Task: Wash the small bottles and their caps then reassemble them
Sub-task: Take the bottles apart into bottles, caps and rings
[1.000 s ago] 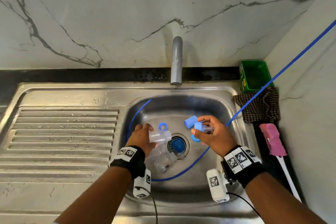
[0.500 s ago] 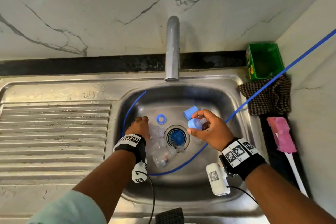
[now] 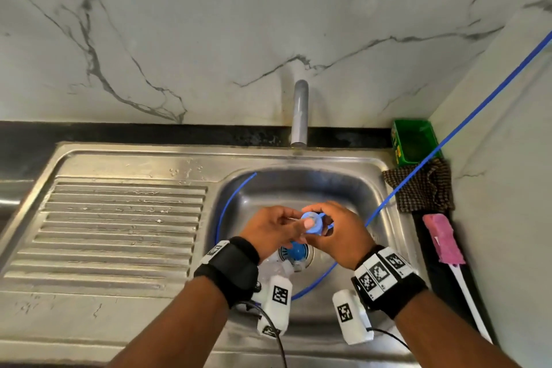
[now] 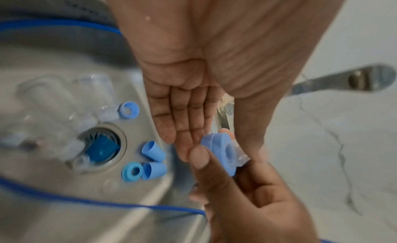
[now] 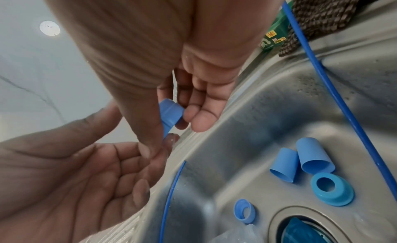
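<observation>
A small clear bottle with a blue cap [image 3: 312,225] [image 4: 222,153] [image 5: 170,114] hangs above the sink basin [image 3: 352,188]. My right hand [image 3: 337,233] pinches it between thumb and fingers. My left hand [image 3: 273,230] meets it from the left, its fingers [image 4: 184,124] straight and one fingertip on the cap. On the basin floor lie loose blue caps [image 4: 153,151] [image 5: 314,158] and blue rings [image 4: 132,171] [image 5: 332,189]. Several clear bottles [image 4: 53,110] lie by the drain [image 3: 295,251]; my left wrist mostly hides them in the head view.
The tap [image 3: 299,113] stands behind the basin. A blue tube [image 3: 418,164] runs from the right wall into the basin. A green box [image 3: 413,140], a checked cloth [image 3: 421,185] and a pink brush [image 3: 442,239] sit at the right. The ribbed draining board [image 3: 119,224] lies left.
My left hand set its clear bottle down among the others, then rose and moved right to meet my right hand. The capped bottle now sits between both hands over the drain.
</observation>
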